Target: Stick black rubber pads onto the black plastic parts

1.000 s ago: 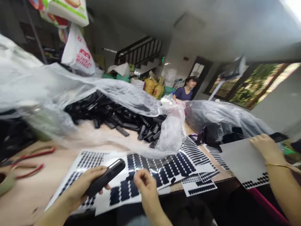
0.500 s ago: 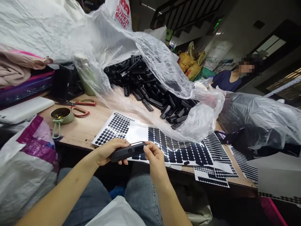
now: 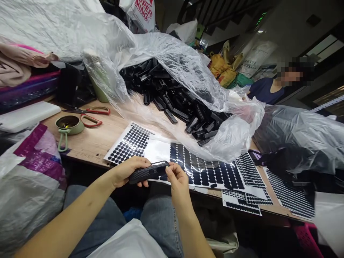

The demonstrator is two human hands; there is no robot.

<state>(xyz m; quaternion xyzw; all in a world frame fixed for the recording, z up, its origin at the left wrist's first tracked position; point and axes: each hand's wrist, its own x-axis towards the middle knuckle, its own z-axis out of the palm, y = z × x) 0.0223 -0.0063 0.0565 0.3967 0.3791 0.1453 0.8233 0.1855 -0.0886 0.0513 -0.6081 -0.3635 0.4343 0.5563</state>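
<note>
My left hand [image 3: 128,172] is wrapped round the left end of a black plastic piece [image 3: 146,173] with a fine slanted texture, thumb on top and fingertips showing below. At its right end, my right hand [image 3: 177,178] is closed, thumb and forefinger pressed on the tip; whether a small sticker is between them I cannot tell. Just behind lies a sheet of black rounded stickers [image 3: 199,168]. Left of that sits a sheet of round black dots [image 3: 131,145]. A heap of black plastic parts [image 3: 172,96] spills from a clear plastic bag [image 3: 185,68] farther back.
Red-handled scissors [image 3: 92,115] and a green pot-shaped cup [image 3: 71,125] stand on the left of the wooden table [image 3: 115,123]. More dotted sheets [image 3: 288,193] lie to the right. A person [image 3: 268,89] in a dark top is at the back right.
The view has shifted slightly. Both hands keep hold of the black piece, which has turned a little; its textured face shows more plainly.
</note>
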